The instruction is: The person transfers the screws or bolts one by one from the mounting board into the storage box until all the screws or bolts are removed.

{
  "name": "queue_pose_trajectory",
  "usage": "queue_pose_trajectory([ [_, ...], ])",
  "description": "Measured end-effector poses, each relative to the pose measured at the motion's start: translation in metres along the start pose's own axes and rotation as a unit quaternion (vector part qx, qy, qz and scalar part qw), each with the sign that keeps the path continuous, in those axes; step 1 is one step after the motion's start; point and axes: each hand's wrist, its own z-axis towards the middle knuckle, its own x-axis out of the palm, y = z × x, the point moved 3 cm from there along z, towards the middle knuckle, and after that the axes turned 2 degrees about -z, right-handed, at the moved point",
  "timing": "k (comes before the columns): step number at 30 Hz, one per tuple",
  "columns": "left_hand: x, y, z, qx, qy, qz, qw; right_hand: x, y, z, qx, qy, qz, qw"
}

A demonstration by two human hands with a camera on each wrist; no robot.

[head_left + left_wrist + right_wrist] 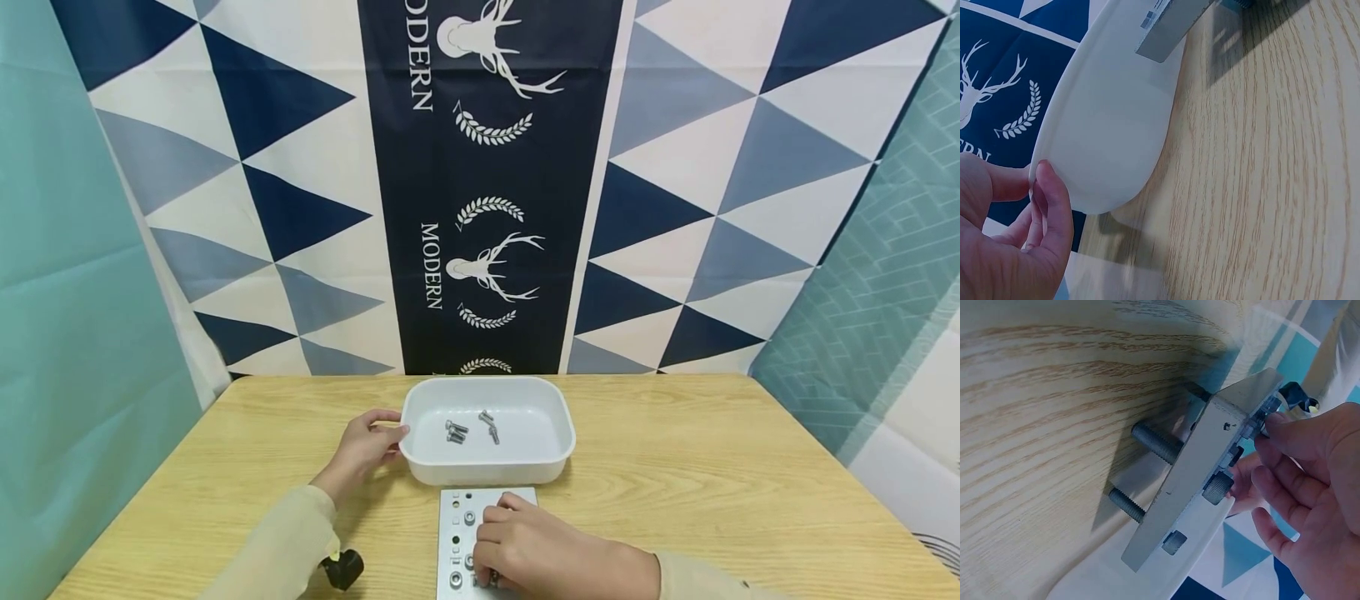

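The left hand (365,446) grips the side of a white tray (487,473); loose bolts (457,431) lie inside, right of that hand. Below the tray, the right hand (534,546) curls over a metal plate (486,497), apparently pinching a bolt its fingers mostly hide. Bolt heads (456,579) show left of it.

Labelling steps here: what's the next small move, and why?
Probably a small twist by the right hand: it appears to pinch a screw on the metal plate, where other screws poke threads out underneath. The left hand just holds the white bin by its rim.
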Motion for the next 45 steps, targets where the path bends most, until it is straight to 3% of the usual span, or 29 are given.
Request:
queue_pose_trajectory([
  [21, 0.000, 0.003, 0.000, 0.003, -0.001, -0.010, 0.9999, -0.011, -0.003, 0.001, -0.006, -0.019, 0.019, 0.9996],
  [30, 0.001, 0.004, 0.000, 0.004, -0.003, -0.008, 1.0000, -0.019, -0.006, 0.001, 0.034, 0.036, 0.057, 0.9971],
  [45, 0.001, 0.002, 0.002, 0.006, -0.002, 0.001, 1.0000, -0.029, -0.021, 0.008, 0.057, 0.042, 0.024, 0.9972],
])
